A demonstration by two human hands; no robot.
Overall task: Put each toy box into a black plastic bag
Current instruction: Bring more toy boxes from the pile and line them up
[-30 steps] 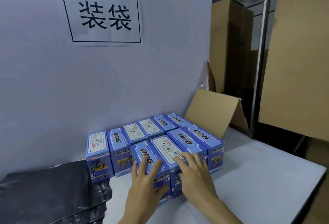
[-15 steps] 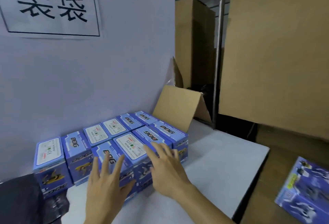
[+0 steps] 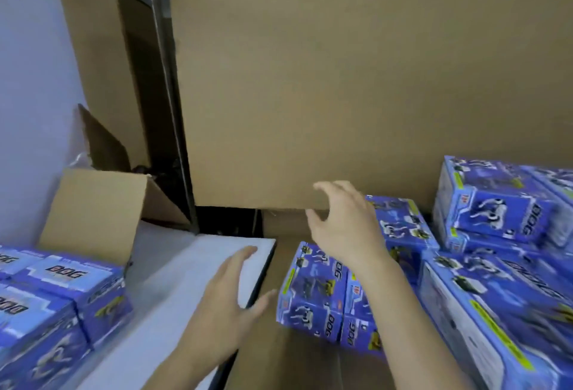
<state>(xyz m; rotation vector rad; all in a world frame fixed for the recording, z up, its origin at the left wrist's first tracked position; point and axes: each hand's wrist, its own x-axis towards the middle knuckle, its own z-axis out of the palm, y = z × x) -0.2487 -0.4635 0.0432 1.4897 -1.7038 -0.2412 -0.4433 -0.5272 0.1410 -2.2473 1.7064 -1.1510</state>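
Blue toy boxes marked DOG lie in a loose pile at the right, beside and below the table. One of them sits nearest the table's edge. My right hand hovers over that pile with fingers spread and holds nothing. My left hand hangs open over the right edge of the white table. Several more DOG boxes stand in rows on the table at the lower left. No black plastic bag is in view.
A large cardboard sheet fills the background. An open cardboard carton stands at the table's back, against a white wall. A dark metal post rises between them. Brown cardboard lies under the pile.
The view has swung right, off the sign and the black bags. Both hands have left the boxes on the table and moved right, the right hand out over the pile.
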